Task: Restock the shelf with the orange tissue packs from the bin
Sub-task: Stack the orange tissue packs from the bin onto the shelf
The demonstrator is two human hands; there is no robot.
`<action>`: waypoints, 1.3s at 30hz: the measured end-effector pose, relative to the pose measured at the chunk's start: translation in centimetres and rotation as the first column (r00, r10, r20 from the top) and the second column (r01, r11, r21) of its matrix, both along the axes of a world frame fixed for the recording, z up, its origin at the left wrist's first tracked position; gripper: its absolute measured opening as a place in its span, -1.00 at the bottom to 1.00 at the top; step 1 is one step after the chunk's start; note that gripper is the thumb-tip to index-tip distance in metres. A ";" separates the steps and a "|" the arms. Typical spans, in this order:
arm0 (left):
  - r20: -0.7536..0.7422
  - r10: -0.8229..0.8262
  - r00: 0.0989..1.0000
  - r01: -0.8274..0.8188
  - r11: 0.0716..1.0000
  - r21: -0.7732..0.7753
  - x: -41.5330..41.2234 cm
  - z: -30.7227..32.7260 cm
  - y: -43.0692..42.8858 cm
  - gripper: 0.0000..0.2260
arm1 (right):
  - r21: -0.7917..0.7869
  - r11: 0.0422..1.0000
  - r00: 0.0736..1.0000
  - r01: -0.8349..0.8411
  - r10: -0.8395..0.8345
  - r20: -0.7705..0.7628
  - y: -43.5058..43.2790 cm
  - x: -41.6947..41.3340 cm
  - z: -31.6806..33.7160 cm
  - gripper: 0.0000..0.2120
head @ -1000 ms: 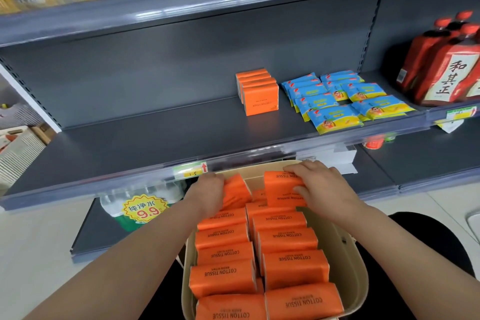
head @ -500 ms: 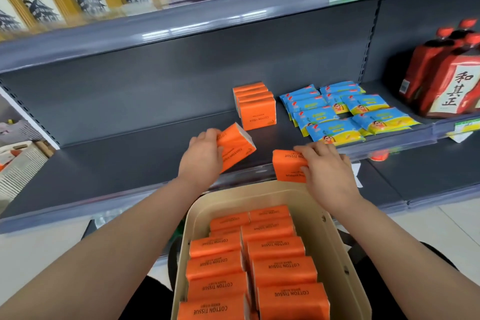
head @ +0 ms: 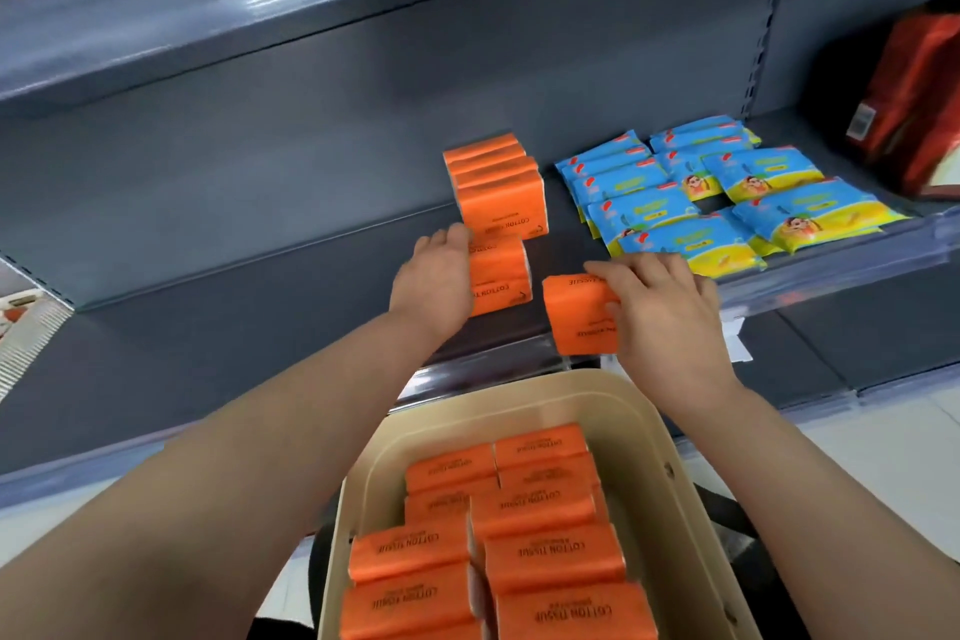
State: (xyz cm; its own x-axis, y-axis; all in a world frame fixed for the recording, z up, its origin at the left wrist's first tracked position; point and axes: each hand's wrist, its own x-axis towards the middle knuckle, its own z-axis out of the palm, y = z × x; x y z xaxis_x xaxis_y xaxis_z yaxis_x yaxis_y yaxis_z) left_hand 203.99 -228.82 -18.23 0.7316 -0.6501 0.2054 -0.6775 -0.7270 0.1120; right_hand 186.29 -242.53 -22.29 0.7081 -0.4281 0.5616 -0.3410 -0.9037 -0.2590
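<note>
Both hands have moved up out of the bin and onto the shelf since half a second ago, each with a pack. Left hand (head: 434,276) is wrapped around an orange tissue pack (head: 500,276) and has it standing on the grey shelf (head: 208,327), right in front of the row of orange packs (head: 496,190) already there, looks like touching the front one but the angle makes it hard to be sure. Right hand (head: 662,312) is gripping a second orange pack (head: 579,314) from its right side, fingers over the top, near the shelf's front lip and a bit apart from the first. Blue and yellow packets (head: 727,192) sit just right of the orange row. Down below, the beige bin (head: 654,437) is full of orange packs (head: 519,535) in two columns. Red bottle (head: 914,83) at far right is blurry
</note>
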 end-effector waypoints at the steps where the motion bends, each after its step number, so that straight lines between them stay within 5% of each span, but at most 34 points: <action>1: -0.002 -0.001 1.000 0.001 1.000 -0.010 0.5 -0.1 -0.5 -0.60 | 0.004 1.000 1.000 -0.012 0.012 0.004 0.0 0.3 -0.1 -0.49; 15: 0.070 0.000 0.998 0.002 0.999 -0.041 5.0 -0.4 -7.5 -0.59 | 0.085 0.995 0.997 -0.061 0.057 0.050 -1.7 1.4 -1.1 -0.55; 25: 0.005 -0.049 0.999 0.049 0.983 -0.179 3.6 -0.8 -3.8 -0.62 | 0.186 0.975 0.990 -0.125 0.110 0.093 -2.8 1.7 -0.4 -0.53; 34: -0.026 -0.066 0.998 0.059 0.975 -0.215 2.2 0.2 0.6 -0.59 | 0.226 0.954 0.961 -0.197 0.233 -0.147 -3.4 9.2 0.8 -0.56; 39: -0.029 -0.083 0.996 0.074 0.972 -0.222 2.5 0.3 1.7 -0.58 | 0.126 0.984 0.978 -0.130 0.148 -0.148 -3.0 11.8 1.5 -0.53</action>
State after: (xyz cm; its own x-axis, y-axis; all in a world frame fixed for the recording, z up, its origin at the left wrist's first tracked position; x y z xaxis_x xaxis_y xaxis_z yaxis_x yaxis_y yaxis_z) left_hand 206.53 -227.08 -17.93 0.6902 -0.6476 0.3229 -0.7235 -0.6263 0.2904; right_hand 198.12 -245.50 -20.79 0.8404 -0.3744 0.3918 -0.2586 -0.9124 -0.3171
